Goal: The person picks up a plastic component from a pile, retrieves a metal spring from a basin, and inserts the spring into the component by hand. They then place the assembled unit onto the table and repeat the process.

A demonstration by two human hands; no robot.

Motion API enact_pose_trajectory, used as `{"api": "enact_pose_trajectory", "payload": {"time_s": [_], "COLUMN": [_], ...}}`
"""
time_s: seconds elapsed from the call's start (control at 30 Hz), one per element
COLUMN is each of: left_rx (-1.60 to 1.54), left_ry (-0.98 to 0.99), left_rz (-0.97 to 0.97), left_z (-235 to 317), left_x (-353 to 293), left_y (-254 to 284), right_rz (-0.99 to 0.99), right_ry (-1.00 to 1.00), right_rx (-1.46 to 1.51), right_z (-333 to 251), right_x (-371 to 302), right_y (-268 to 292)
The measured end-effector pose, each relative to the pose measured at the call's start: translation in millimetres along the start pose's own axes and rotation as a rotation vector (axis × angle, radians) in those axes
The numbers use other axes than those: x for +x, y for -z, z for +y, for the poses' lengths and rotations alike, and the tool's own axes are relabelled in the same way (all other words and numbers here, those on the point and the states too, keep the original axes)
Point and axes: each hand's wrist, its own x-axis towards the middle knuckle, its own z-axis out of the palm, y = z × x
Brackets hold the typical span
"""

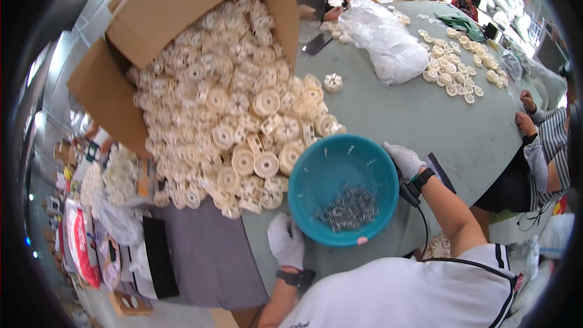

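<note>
- Gloved hands are gripping a round teal bowl (340,173) from both sides; the left hand (285,242) is closing on the lower left rim and the right hand (404,160) is clasping the upper right rim.
- Small grey metal rings (350,208) are lying in a heap in the lower right part of the bowl, which is sitting at the near edge of the grey-green worktop (419,121).
- Cream plastic wheels (231,109) are spilling out of a tipped cardboard box (152,12) and piling right up against the bowl's left rim.
- A clear plastic bag (388,43) is lying further back on the worktop, with more cream wheels (455,64) spreading out to its right.
- Another person's hands (525,112) are resting at the right edge; what they are holding is too small to tell, perhaps one wheel.
- A dark cable (423,225) is hanging below the right wrist.
</note>
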Motion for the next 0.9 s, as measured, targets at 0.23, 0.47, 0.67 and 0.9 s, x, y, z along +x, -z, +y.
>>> {"api": "enact_pose_trajectory", "payload": {"time_s": [0.23, 0.47, 0.67, 0.9], "left_rx": [0.052, 0.234, -0.388, -1.395], "left_ry": [-0.208, -0.522, -0.305, 0.464], "left_rz": [0.138, -0.076, -0.029, -0.189], "left_z": [17, 5, 10, 66], "left_x": [79, 160, 150, 72], "left_y": [18, -22, -13, 72], "right_rz": [0.061, 0.106, 0.096, 0.387], "right_ry": [-0.086, 0.024, -0.127, 0.414], "right_rx": [0.47, 0.319, 0.285, 0.1], "right_z": [-24, -35, -36, -89], "right_x": [-58, -100, -141, -137], "right_y": [2, -22, -39, -24]}}
